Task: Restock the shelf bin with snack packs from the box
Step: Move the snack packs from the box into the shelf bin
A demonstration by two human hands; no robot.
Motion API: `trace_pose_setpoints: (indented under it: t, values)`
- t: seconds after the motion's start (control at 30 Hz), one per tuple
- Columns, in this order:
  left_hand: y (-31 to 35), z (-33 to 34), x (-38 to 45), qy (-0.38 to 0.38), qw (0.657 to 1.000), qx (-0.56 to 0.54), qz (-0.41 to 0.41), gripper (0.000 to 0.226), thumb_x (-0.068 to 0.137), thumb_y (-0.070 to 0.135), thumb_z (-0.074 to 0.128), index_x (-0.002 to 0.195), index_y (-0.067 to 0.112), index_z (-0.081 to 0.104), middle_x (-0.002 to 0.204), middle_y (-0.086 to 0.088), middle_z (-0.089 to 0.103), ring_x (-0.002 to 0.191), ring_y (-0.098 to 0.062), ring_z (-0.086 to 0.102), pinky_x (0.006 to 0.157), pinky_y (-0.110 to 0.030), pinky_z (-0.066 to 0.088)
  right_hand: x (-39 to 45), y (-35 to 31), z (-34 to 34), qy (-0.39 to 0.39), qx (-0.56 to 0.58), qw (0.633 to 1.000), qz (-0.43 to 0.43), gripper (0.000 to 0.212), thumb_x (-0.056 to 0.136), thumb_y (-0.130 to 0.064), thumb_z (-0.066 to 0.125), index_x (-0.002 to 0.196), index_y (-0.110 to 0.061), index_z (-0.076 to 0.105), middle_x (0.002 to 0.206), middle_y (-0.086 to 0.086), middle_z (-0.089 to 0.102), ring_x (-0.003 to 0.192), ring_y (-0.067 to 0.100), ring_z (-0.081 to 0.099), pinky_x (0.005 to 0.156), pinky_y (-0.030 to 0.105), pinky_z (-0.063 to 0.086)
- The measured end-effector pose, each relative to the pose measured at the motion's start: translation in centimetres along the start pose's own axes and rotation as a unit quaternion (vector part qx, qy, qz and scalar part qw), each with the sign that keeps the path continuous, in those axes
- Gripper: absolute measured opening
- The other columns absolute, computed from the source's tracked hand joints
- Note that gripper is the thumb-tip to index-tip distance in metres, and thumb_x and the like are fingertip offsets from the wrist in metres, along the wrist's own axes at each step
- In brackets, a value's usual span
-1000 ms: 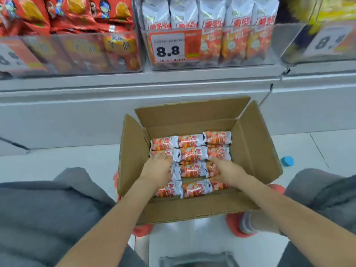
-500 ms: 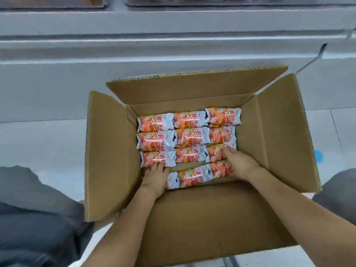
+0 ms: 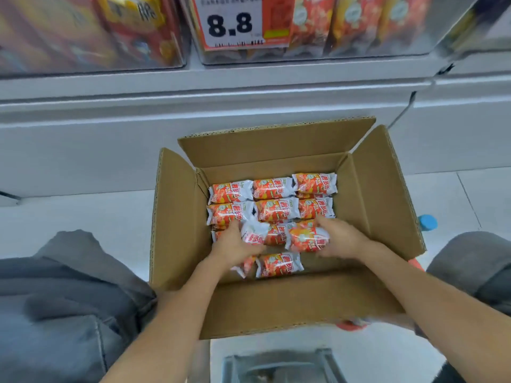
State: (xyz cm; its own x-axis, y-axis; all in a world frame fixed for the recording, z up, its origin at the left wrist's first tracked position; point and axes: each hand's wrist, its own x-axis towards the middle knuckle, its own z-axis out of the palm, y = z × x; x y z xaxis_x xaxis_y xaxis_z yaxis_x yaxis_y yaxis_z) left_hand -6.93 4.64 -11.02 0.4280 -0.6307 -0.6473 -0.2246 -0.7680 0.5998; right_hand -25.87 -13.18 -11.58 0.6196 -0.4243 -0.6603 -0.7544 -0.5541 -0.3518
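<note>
Inside the open brown cardboard box [image 3: 276,305], orange-and-white crinkly snack packs [image 3: 276,210] are being pinched by the left hand [image 3: 235,244] and right hand [image 3: 341,239], and one slick pack may be dropped.

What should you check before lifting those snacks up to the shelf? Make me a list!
1. Left hand grips a pack: ok.
2. Right hand grips a pack: ok.
3. Box flaps open, nothing above the hands: ok.
4. Held packs lifted free of the rows: cannot tell.
5. Room in the 8.8 shelf bin: cannot tell; its top is cut off.
6. Same pack design in that bin: cannot tell, blurred.
</note>
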Motion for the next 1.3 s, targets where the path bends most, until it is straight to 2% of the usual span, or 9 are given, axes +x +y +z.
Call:
trace_pose_setpoints:
  t: [0.17,0.3,0.43,0.5,0.6,0.73,0.93,1.1,1.3]
  values:
    - [9.5,-7.5,-3.8,-0.079,0.973,-0.211,0.059,0.088,0.056,0.049,0.085,0.125,0.005,0.053,0.114,-0.006,0.068,0.096,-0.018,0.067,0.085,-0.035,0.056,-4.9,-5.3,-9.4,0.097,0.130,0.981,-0.103,0.066,0.066,-0.029,0.086,0.122,-0.028,0.051,0.109,-0.006,0.048,0.099,0.012,0.053,0.074,0.013,0.042]
    - [14.4,-13.5,-8.7,-0.083,0.966,-0.211,0.127,0.023,0.082,0.027,0.070,0.093,0.010,0.058,0.062,0.002,0.069,0.053,-0.006,0.064,0.049,-0.018,0.052,-10.7,-8.8,-15.7,0.139,0.054,0.975,-0.167,0.081,0.061,-0.039,0.085,0.131,-0.040,0.047,0.118,-0.013,0.052,0.112,0.016,0.052,0.091,0.026,0.044]
    - [17.0,-16.1,-12.4,-0.138,0.959,-0.171,0.178,0.058,0.064,0.032,0.080,0.115,0.015,0.057,0.109,-0.014,0.069,0.098,-0.027,0.066,0.088,-0.042,0.053,-15.1,-12.1,-18.3,0.159,0.164,0.953,-0.202,0.077,0.062,-0.037,0.085,0.127,-0.041,0.043,0.134,-0.005,0.048,0.109,-0.005,0.054,0.089,0.018,0.049]
    - [17.3,-16.2,-13.3,-0.157,0.948,-0.191,0.201,0.045,0.073,0.016,0.077,0.113,0.014,0.058,0.101,-0.006,0.072,0.087,-0.021,0.068,0.071,-0.032,0.057,-15.7,-13.6,-18.4,0.171,0.255,0.933,-0.186,0.075,0.062,-0.032,0.085,0.127,-0.033,0.048,0.132,0.001,0.051,0.099,-0.013,0.055,0.087,0.013,0.048]
    - [17.9,-16.5,-14.0,-0.124,0.927,-0.265,0.235,0.037,0.077,0.000,0.067,0.108,0.013,0.055,0.079,0.001,0.073,0.064,-0.008,0.069,0.052,-0.019,0.053,-15.5,-15.4,-18.4,0.139,0.486,0.849,-0.155,0.093,0.062,-0.032,0.081,0.143,-0.018,0.037,0.139,0.008,0.050,0.119,0.022,0.056,0.102,0.047,0.045]
    - [18.6,-17.5,-13.2,-0.051,0.907,-0.330,0.258,0.073,0.053,0.005,0.088,0.118,0.013,0.055,0.100,-0.006,0.072,0.087,-0.019,0.070,0.070,-0.030,0.057,-15.6,-18.8,-19.3,0.112,0.615,0.763,-0.163,0.035,0.087,-0.025,0.060,0.116,-0.007,0.061,0.109,0.012,0.069,0.089,0.024,0.068,0.077,0.037,0.057]
    - [18.6,-21.1,-11.3,0.055,0.885,-0.397,0.237,0.045,0.068,0.021,0.083,0.106,0.014,0.061,0.087,-0.006,0.073,0.073,-0.022,0.070,0.070,-0.043,0.055,-14.1,-23.7,-23.4,0.126,0.595,0.786,-0.113,0.036,0.084,-0.024,0.068,0.113,-0.004,0.062,0.109,0.014,0.071,0.100,0.024,0.068,0.074,0.031,0.059]
    - [17.2,-24.0,-10.1,0.082,0.893,-0.392,0.202,0.065,0.065,0.039,0.084,0.118,0.016,0.056,0.097,-0.010,0.073,0.085,-0.026,0.072,0.081,-0.050,0.057,-10.4,-26.5,-30.8,0.289,0.552,0.770,-0.139,0.034,0.081,-0.028,0.074,0.107,-0.008,0.064,0.093,0.006,0.071,0.072,0.015,0.066,0.066,0.026,0.057]
    - [16.6,-23.4,-10.2,0.096,0.901,-0.382,0.181,0.075,0.059,0.042,0.085,0.117,0.010,0.052,0.103,-0.014,0.068,0.088,-0.028,0.069,0.075,-0.040,0.058,-5.0,-30.0,-33.7,0.385,0.554,0.710,-0.201,0.057,0.074,-0.017,0.081,0.120,-0.010,0.048,0.103,0.005,0.065,0.093,0.020,0.066,0.076,0.034,0.056]
